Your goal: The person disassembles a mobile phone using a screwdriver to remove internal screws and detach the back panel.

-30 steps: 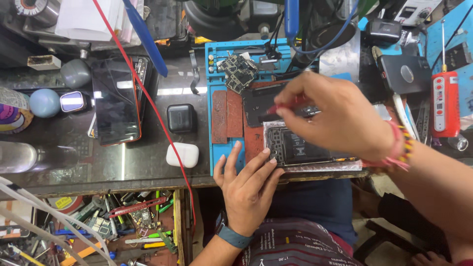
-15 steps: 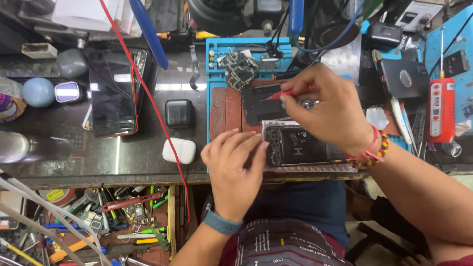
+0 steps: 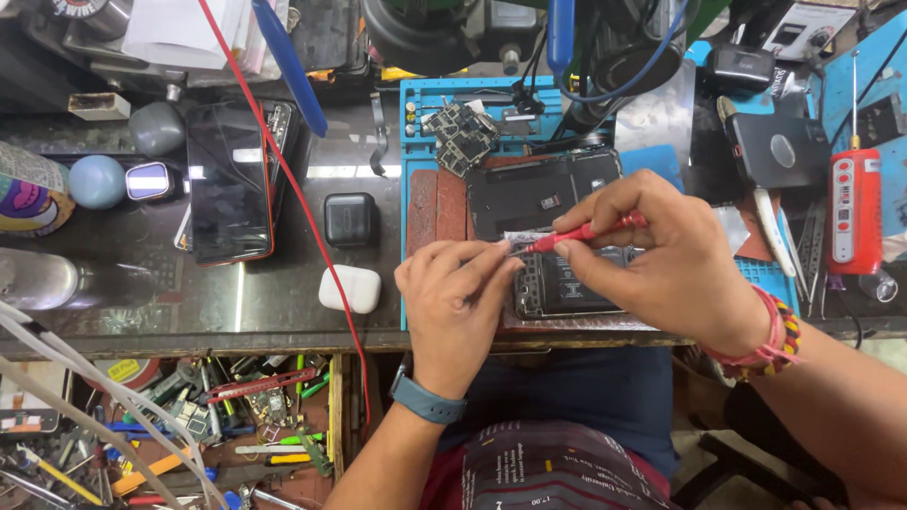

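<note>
Over the opened phone (image 3: pixel 567 288), right hand (image 3: pixel 661 260) holds red screwdriver (image 3: pixel 590 231).

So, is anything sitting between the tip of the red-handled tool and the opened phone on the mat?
Nothing visible. The right hand holds the thin red-handled tool with its tip at the top edge of the opened black phone, where the left hand pinches a small silvery strip. The contact point itself is too small to make out.

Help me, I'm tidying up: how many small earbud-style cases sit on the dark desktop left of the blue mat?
2. A black case sits right of the red-edged phone; a white case lies just below it, near the desk's front edge. Others may hide under clutter.
</note>
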